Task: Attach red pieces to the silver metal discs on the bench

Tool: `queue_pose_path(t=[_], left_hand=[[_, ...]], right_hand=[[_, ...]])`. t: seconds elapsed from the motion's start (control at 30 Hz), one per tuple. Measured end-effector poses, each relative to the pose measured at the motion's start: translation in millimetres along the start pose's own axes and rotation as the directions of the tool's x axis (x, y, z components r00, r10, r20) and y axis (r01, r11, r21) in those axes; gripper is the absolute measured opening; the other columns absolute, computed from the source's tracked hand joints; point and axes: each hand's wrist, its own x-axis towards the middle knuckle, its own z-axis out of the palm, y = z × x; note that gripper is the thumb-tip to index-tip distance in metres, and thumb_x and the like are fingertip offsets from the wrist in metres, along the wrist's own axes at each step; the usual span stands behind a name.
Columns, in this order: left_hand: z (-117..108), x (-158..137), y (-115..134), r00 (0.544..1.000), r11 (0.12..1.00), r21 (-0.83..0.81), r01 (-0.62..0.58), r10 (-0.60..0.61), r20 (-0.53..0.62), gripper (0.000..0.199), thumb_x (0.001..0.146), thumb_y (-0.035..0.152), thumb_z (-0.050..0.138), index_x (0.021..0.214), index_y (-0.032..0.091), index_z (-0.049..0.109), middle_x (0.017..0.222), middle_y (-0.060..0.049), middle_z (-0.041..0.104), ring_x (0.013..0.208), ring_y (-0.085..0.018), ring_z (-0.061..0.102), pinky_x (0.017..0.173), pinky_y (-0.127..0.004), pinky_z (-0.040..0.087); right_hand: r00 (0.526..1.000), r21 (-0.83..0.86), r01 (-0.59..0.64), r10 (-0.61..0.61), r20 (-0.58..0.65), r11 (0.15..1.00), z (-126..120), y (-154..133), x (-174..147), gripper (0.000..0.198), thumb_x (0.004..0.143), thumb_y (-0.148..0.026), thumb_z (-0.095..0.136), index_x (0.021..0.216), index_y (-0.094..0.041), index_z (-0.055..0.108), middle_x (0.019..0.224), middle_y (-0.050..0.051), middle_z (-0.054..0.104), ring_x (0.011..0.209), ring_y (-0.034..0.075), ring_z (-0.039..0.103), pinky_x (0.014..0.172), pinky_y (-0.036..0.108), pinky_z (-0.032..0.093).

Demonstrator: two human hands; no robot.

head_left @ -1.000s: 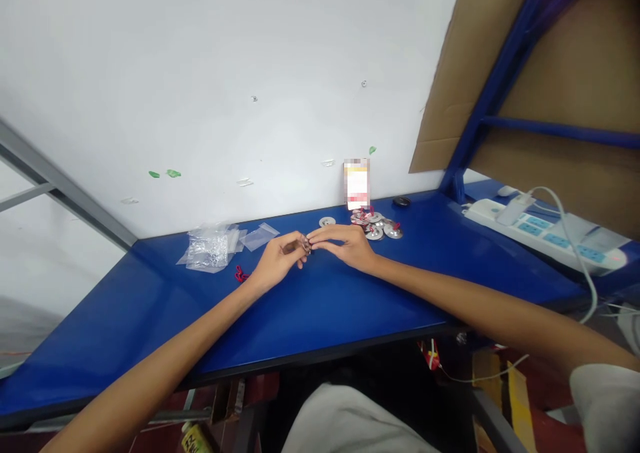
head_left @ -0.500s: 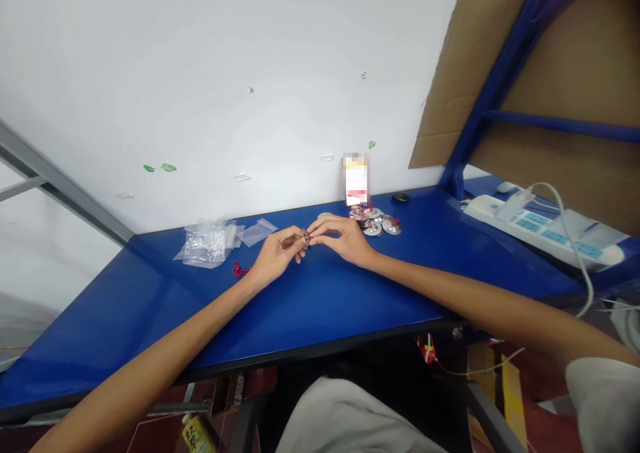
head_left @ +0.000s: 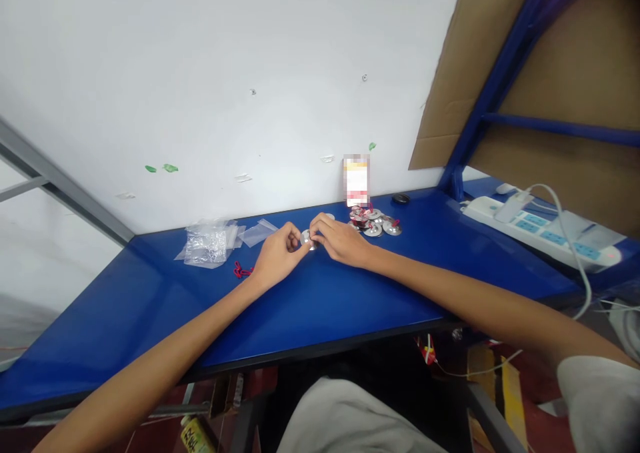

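Note:
Between my two hands is a small silver finger cymbal (head_left: 308,241), its shiny domed face turned up toward me. My left hand (head_left: 280,253) pinches the left edge of this disc between thumb and curled fingers. From the other side, the fingers of my right hand (head_left: 337,239) close on it near its centre; what they grip there is too small to make out. Another silver disc (head_left: 328,218) shows partly behind my right hand. Red cord (head_left: 242,270) lies on the table beside my left wrist.
Several silver cymbals with red cords (head_left: 373,221) are heaped at the back, below a lit phone (head_left: 357,181) leaning on the wall. Clear plastic bags (head_left: 206,243) lie at the left. A white power strip (head_left: 545,229) with a cable occupies the right, near a round black object (head_left: 401,198).
The cymbal has turned from nearly edge-on to showing its shiny face. My right hand has shifted slightly, with its fingers now bent down over the disc.

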Motion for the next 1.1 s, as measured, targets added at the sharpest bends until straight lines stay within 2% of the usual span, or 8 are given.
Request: queue_pose_path(t=[0.1, 0.23, 0.43, 0.57, 0.73, 0.83, 0.93, 1.1], left_hand=[[0, 1, -5, 0.991, 0.996, -0.063, 0.056, -0.048, 0.129, 0.031, 0.095, 0.045, 0.068, 0.077, 0.021, 0.056, 0.063, 0.003, 0.060, 0.055, -0.013, 0.054, 0.054, -0.026, 0.040], [-1, 5, -14, 0.947, 0.940, -0.261, 0.219, -0.141, 0.288, 0.040, 0.096, 0.048, 0.066, 0.070, 0.020, 0.054, 0.058, 0.002, 0.059, 0.046, -0.012, 0.052, 0.047, -0.025, 0.036], [-4, 5, -16, 0.948, 0.942, -0.294, 0.161, -0.065, 0.311, 0.041, 0.099, 0.056, 0.064, 0.079, 0.021, 0.058, 0.067, 0.000, 0.063, 0.052, -0.013, 0.057, 0.049, -0.025, 0.041], [-19, 9, -16, 0.970, 1.000, -0.018, 0.009, -0.004, 0.242, 0.040, 0.104, 0.056, 0.054, 0.085, 0.022, 0.063, 0.072, -0.001, 0.069, 0.059, -0.016, 0.062, 0.059, -0.028, 0.045], [-55, 20, -23, 0.990, 0.898, 0.422, -0.123, 0.079, 0.120, 0.036, 0.103, 0.050, 0.055, 0.080, 0.023, 0.064, 0.066, 0.000, 0.066, 0.059, -0.019, 0.059, 0.061, -0.030, 0.035], [-75, 24, -31, 0.990, 0.845, 0.518, -0.132, 0.137, 0.030, 0.037, 0.104, 0.047, 0.052, 0.077, 0.023, 0.061, 0.064, -0.001, 0.063, 0.058, -0.019, 0.056, 0.061, -0.030, 0.032], [-91, 27, -37, 0.986, 0.821, 0.555, -0.131, 0.164, -0.010, 0.038, 0.104, 0.046, 0.050, 0.074, 0.023, 0.057, 0.062, 0.000, 0.060, 0.057, -0.019, 0.054, 0.061, -0.031, 0.031], [-105, 28, -40, 0.986, 0.822, 0.545, -0.167, 0.128, 0.108, 0.040, 0.103, 0.048, 0.051, 0.073, 0.023, 0.059, 0.061, 0.000, 0.061, 0.056, -0.018, 0.052, 0.061, -0.030, 0.031]], right_hand=[[1.000, 0.011, -0.014, 0.014, 0.011, 1.000, 2, -4, -1, 0.012, 0.110, -0.016, 0.043, 0.109, -0.024, 0.052, 0.117, 0.011, 0.062, 0.097, 0.024, 0.064, 0.081, 0.037, 0.056], [0.999, 0.114, 0.011, -0.007, -0.040, 0.993, 0, -3, -1, 0.014, 0.108, -0.013, 0.042, 0.107, -0.025, 0.050, 0.121, 0.012, 0.060, 0.113, 0.027, 0.063, 0.095, 0.043, 0.054], [0.997, 0.225, -0.009, 0.027, -0.077, 0.974, -9, 12, 2, 0.009, 0.110, -0.023, 0.047, 0.107, -0.025, 0.055, 0.117, 0.011, 0.063, 0.113, 0.027, 0.062, 0.099, 0.044, 0.053], [0.996, 0.123, -0.088, 0.088, 0.006, 0.989, -32, 32, 2, 0.011, 0.107, -0.021, 0.051, 0.104, -0.022, 0.062, 0.109, 0.010, 0.066, 0.101, 0.025, 0.063, 0.092, 0.040, 0.052], [0.956, -0.125, -0.214, 0.234, 0.177, 0.969, -70, 65, -5, 0.010, 0.095, -0.014, 0.063, 0.089, -0.020, 0.069, 0.102, 0.010, 0.068, 0.097, 0.026, 0.065, 0.081, 0.035, 0.051], [0.929, -0.179, -0.220, 0.263, 0.262, 0.959, -83, 79, -9, 0.012, 0.091, -0.011, 0.065, 0.087, -0.019, 0.072, 0.104, 0.011, 0.069, 0.090, 0.025, 0.065, 0.076, 0.034, 0.051], [0.948, -0.175, -0.186, 0.224, 0.227, 0.967, -88, 81, -10, 0.008, 0.091, -0.017, 0.070, 0.096, -0.020, 0.075, 0.107, 0.012, 0.069, 0.098, 0.028, 0.066, 0.082, 0.037, 0.053], [0.976, -0.204, -0.141, 0.170, 0.133, 0.969, -73, 63, -7, 0.014, 0.101, -0.028, 0.064, 0.107, -0.020, 0.073, 0.107, 0.012, 0.070, 0.107, 0.030, 0.065, 0.088, 0.041, 0.053]])
